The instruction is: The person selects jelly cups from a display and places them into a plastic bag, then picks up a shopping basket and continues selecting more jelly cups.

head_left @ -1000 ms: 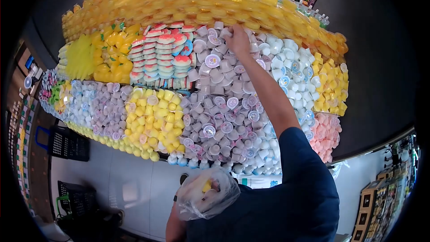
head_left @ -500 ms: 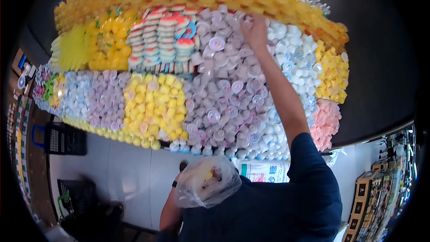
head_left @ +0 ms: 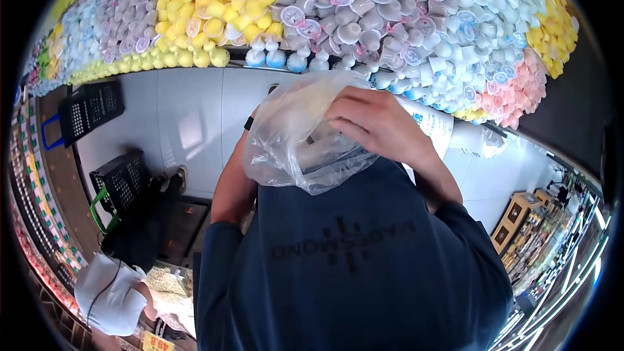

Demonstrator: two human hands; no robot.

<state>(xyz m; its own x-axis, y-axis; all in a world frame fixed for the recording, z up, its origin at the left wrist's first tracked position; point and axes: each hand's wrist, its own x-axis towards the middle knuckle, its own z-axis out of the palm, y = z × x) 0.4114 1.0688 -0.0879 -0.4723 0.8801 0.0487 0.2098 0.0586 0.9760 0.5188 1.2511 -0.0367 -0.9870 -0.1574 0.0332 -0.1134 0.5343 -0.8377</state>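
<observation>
A clear plastic bag (head_left: 286, 136) with a few pale and yellowish pieces inside hangs in front of my chest. My left hand is behind the bag and its fingers are hidden; only my left forearm (head_left: 235, 172) and a dark wristband (head_left: 249, 123) show, reaching up to it. At the bag's mouth, my right hand (head_left: 383, 120) has its fingers curled and pointing down into the opening. What those fingers hold, if anything, is out of sight. Beyond the bag are heaped purple-grey jelly cups (head_left: 364, 10), with yellow cups (head_left: 218, 0) to their left and pale blue-white ones (head_left: 481, 19) to their right.
Pink cups (head_left: 513, 91) lie at the display's right end. A printed white sack (head_left: 432, 127) stands below its edge. Two black shopping baskets (head_left: 91, 110) (head_left: 120, 182) are at left. Another person in a white top (head_left: 110, 292) is at lower left. Shelves (head_left: 536, 237) stand at right.
My right hand has come back from the far purple-grey cups to the bag's mouth. My view has tilted down, so the display sits higher in the picture.
</observation>
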